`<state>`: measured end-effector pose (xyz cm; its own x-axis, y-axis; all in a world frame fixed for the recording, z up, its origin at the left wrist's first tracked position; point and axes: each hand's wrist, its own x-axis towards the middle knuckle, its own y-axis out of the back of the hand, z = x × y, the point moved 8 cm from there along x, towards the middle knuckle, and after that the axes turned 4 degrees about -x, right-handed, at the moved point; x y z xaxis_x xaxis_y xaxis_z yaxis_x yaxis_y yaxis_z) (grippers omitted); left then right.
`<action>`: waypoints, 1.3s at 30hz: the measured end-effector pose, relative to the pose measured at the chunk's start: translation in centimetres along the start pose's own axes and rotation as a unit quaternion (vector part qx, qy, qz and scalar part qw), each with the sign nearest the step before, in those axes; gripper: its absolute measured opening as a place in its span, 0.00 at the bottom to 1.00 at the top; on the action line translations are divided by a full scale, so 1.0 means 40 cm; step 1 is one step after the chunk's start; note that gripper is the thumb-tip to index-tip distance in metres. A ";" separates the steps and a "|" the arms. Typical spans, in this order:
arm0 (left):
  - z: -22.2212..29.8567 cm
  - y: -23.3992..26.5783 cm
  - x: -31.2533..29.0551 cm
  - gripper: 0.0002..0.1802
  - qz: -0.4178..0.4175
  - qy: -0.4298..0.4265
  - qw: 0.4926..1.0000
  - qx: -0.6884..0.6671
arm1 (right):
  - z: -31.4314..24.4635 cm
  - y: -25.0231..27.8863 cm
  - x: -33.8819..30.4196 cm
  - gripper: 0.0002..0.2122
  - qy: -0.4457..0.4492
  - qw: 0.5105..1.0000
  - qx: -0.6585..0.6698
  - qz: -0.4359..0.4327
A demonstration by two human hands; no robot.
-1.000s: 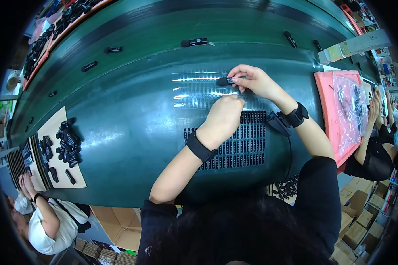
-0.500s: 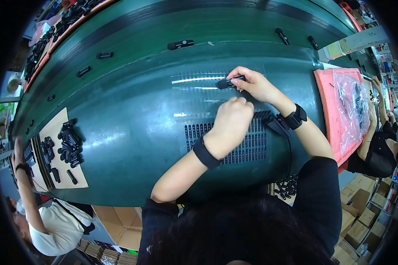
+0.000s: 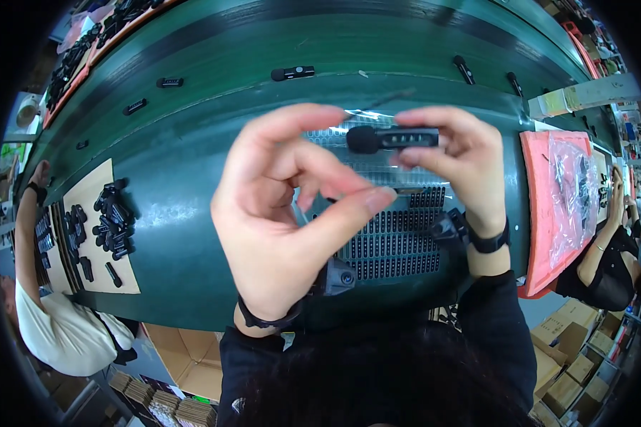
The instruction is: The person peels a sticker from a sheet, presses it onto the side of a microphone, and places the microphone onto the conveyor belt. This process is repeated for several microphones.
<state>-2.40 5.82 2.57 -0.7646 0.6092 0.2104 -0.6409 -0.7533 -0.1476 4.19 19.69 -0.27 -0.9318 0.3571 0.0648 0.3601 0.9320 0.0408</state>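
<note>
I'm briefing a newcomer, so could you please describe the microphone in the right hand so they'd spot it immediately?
Start at the green table, then find the right hand over it. Its fingers hold a black microphone with a rounded end pointing left. Unlike the microphones lying beyond it, this one is in the air.

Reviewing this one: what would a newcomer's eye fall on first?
First, the small black device, held near the centre by the right hand, with the left hand large beside it. Next, the bright pink tray on the right, then the heap of black devices on cardboard at the left.
</note>
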 end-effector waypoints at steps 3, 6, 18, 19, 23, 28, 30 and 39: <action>-0.015 0.015 0.005 0.33 0.016 0.071 0.989 -0.131 | -0.058 -0.026 -0.012 0.11 0.105 0.988 -0.106 0.029; -0.026 0.014 0.013 0.35 0.025 0.076 0.985 -0.150 | -0.108 -0.054 -0.033 0.12 0.243 0.945 -0.217 0.035; -0.043 0.006 0.025 0.35 -0.001 0.096 0.981 -0.167 | -0.143 -0.057 -0.059 0.14 0.280 0.915 -0.281 0.077; -0.044 0.006 0.025 0.35 -0.002 0.091 0.982 -0.168 | -0.143 -0.058 -0.061 0.14 0.281 0.913 -0.285 0.078; -0.048 0.005 0.020 0.33 -0.010 0.088 0.988 -0.127 | -0.144 -0.059 -0.062 0.14 0.285 0.910 -0.291 0.077; -0.049 -0.004 0.022 0.32 -0.022 0.086 0.991 -0.104 | -0.151 -0.058 -0.066 0.15 0.301 0.902 -0.304 0.052; -0.049 -0.005 0.019 0.31 -0.015 0.079 0.992 -0.094 | -0.151 -0.066 -0.067 0.16 0.306 0.900 -0.307 0.038; -0.051 0.009 0.044 0.33 -0.058 0.001 0.993 0.104 | -0.120 -0.053 -0.050 0.14 0.234 0.941 -0.243 0.036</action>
<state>-4.11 7.12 0.92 -0.6874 0.6944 0.2129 -0.6963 -0.7134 0.0791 5.51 16.71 4.28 -0.8229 0.2469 0.5118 0.5064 0.7271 0.4636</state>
